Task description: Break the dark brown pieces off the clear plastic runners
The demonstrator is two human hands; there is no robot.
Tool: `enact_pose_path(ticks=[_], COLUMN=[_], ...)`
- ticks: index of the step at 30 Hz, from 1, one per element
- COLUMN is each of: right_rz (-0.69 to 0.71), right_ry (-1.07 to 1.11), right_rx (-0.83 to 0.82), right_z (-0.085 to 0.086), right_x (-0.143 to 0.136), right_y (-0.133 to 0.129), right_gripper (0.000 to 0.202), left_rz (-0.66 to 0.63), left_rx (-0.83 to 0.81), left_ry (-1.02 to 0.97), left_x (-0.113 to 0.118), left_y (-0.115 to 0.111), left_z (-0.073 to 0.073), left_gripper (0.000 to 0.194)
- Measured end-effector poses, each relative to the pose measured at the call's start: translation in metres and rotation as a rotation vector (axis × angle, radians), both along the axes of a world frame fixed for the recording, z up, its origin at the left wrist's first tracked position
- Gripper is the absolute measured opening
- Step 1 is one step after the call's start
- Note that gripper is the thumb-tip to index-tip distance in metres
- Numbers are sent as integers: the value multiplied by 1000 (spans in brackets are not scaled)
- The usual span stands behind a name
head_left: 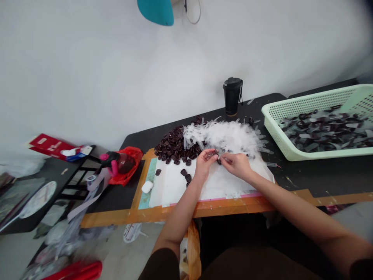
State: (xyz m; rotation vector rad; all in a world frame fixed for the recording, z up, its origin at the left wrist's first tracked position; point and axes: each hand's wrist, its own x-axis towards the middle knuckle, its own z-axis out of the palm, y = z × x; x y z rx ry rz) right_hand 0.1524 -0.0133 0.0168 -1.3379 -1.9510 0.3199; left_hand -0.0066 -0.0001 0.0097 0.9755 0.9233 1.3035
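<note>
My left hand (206, 160) and my right hand (237, 165) meet over the white sheet (175, 182) on the table. In the curled fingers of my left hand is a small dark brown piece, partly hidden. My right thumb and fingertips are pinched together beside it; what they hold is too small to make out. Just behind my hands lies a heap of translucent white strips (230, 134). To its left is a pile of small dark brown squarish pieces (171, 144). A few loose dark pieces (188, 177) lie on the sheet near my left wrist.
At right stands a pale green basket (279, 146) holding dark pieces with translucent strips. A black tumbler (232, 97) stands by the wall. A white case (147, 186) lies at the sheet's left. Further left are a red plastic bag (132, 171) and a red box (51, 146).
</note>
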Motion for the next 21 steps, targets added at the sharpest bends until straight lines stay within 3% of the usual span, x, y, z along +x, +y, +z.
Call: enact_pose_path(ticks=[10,21], right_rz=[74,70], right_ry=[237,118], right_rx=[-149,-87], right_z=[2,4], right_x=[4,1], right_y=[4,1], right_gripper=[34,32], left_rz=[-13,13], left_rx=[16,17], left_ry=[-5,36], left_x=[3,1], left_y=[-1,0], left_z=[-1,-1], left_gripper=[33,36])
